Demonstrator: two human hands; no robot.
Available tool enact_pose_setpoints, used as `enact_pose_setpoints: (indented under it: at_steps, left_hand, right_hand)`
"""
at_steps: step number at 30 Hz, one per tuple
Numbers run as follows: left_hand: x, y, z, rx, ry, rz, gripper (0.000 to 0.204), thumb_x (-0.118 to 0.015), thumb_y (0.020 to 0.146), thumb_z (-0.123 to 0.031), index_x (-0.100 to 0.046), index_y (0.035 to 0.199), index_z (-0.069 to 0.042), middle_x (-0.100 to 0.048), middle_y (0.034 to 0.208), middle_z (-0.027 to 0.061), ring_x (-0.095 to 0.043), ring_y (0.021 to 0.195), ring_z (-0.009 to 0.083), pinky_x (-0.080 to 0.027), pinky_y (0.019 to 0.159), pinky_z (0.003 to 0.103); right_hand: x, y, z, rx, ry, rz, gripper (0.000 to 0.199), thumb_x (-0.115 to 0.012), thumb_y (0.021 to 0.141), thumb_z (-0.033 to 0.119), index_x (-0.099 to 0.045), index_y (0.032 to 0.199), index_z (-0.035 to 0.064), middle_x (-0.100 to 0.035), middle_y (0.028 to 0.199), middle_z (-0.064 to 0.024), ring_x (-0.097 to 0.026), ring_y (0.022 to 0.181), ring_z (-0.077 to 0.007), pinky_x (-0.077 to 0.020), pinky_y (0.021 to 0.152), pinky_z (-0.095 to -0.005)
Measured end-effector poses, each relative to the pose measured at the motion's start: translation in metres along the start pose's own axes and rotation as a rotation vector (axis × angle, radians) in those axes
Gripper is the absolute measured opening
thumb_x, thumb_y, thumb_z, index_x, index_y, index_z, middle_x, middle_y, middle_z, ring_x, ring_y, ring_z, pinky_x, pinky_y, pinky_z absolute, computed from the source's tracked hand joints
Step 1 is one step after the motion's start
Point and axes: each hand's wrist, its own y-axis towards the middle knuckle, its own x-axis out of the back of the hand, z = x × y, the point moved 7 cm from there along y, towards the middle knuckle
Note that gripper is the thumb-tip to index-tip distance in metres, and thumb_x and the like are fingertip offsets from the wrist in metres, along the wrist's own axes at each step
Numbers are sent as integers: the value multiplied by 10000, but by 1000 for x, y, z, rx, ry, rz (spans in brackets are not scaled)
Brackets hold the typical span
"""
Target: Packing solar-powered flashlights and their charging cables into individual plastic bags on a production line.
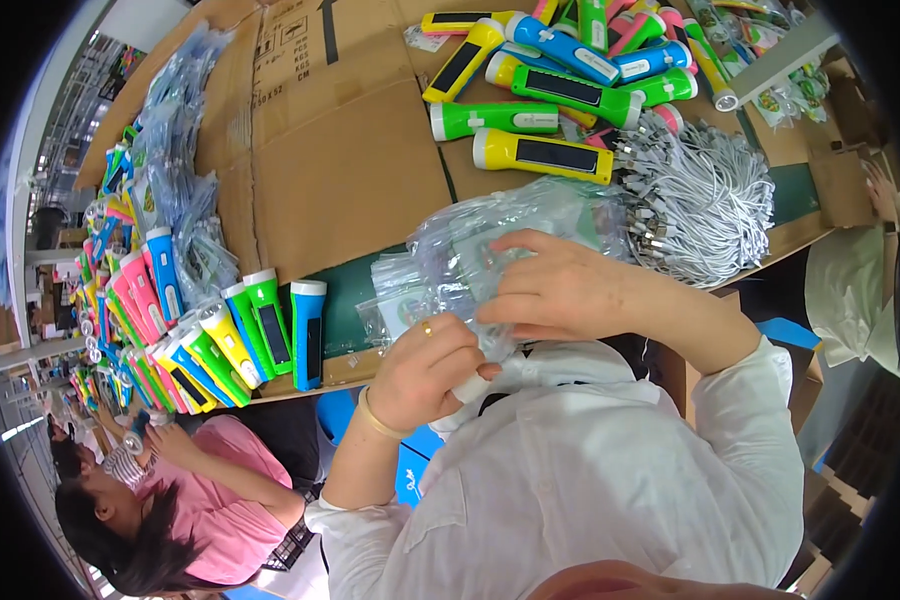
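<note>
My left hand [432, 368], with a ring and a thin bracelet, pinches the lower edge of a stack of clear plastic bags [490, 232] held in front of my chest. A small white piece shows under its fingers. My right hand [560, 290] grips the same stack from the right, fingers curled over the top. The bags are crumpled and partly hide a pile of flat printed bags [402, 290] on the green tabletop. Both sleeves are white.
Coloured plastic flashlights lie in a heap [560, 80] at the far side and in a row [220, 340] at the left. A bundle of white cables [700, 200] lies right of my hands. Flattened cardboard [340, 150] covers the table. A person in pink [200, 500] works at lower left.
</note>
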Motion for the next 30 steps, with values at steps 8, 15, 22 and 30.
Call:
enact_pose_setpoints:
  at_steps: [8, 15, 22, 30]
  left_hand:
    - [10, -29, 22, 95, 40, -32, 181, -779, 709, -30, -670, 854, -21, -589, 807, 88, -605, 768, 286, -503, 653, 376]
    - [-7, -18, 19, -4, 112, 13, 199, -797, 686, -63, -685, 848, -34, -594, 866, 95, -614, 807, 293, -515, 682, 386]
    - [-6, -28, 22, 19, 109, 36, 285, -762, 629, 1, -682, 901, -30, -603, 938, 106, -616, 858, 303, -522, 721, 395]
    - [-9, -23, 20, 17, 98, -25, 350, -748, 597, 36, -683, 932, -40, -574, 960, 108, -601, 897, 316, -520, 762, 404]
  right_hand:
    - [27, -43, -52, -275, 214, 133, 199, -768, 827, 177, -670, 971, 81, -675, 1007, -80, -639, 988, -285, -483, 943, -389]
    - [58, -16, -145, -777, -412, 24, 389, -736, 858, 282, -677, 1136, 17, -658, 1092, -184, -608, 1086, -356, -490, 943, -427]
    - [64, -16, -129, -695, -356, -68, 562, -763, 820, 406, -633, 1187, 1, -646, 1082, -197, -620, 1012, -377, -496, 916, -404]
    - [41, 7, -25, -531, 505, -187, 474, -754, 899, 244, -563, 1265, 10, -692, 1104, -103, -675, 981, -190, -537, 831, -347]
